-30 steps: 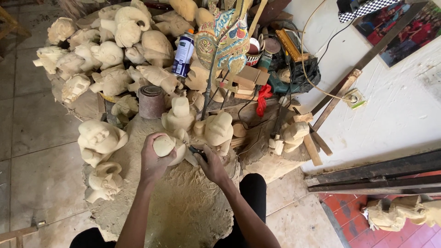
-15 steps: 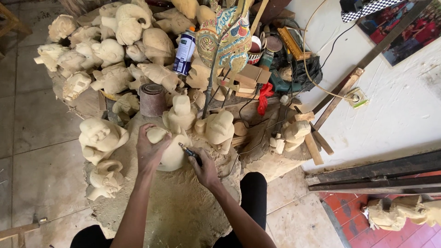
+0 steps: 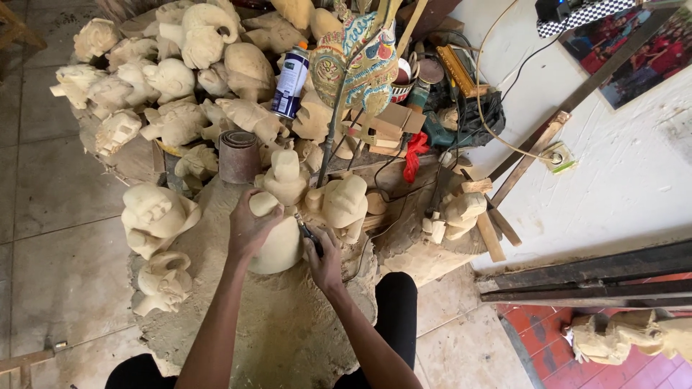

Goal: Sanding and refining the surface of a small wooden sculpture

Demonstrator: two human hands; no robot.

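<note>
With the left hand (image 3: 249,229) clasped over the pale wooden carving (image 3: 277,241) and the right hand (image 3: 324,259) gripping a carving tool (image 3: 308,236), a slip could gouge the fingers.

Spray can (image 3: 291,81), white-and-blue cylinder with label, leaning among pale wood carvings (image 3: 180,79), 11 o'clock. Round tin (image 3: 401,91), red-and-white printed wrap, 12 o'clock behind painted mask (image 3: 355,61). Framed red-toned photo (image 3: 634,50) on wall, 2 o'clock.
</note>
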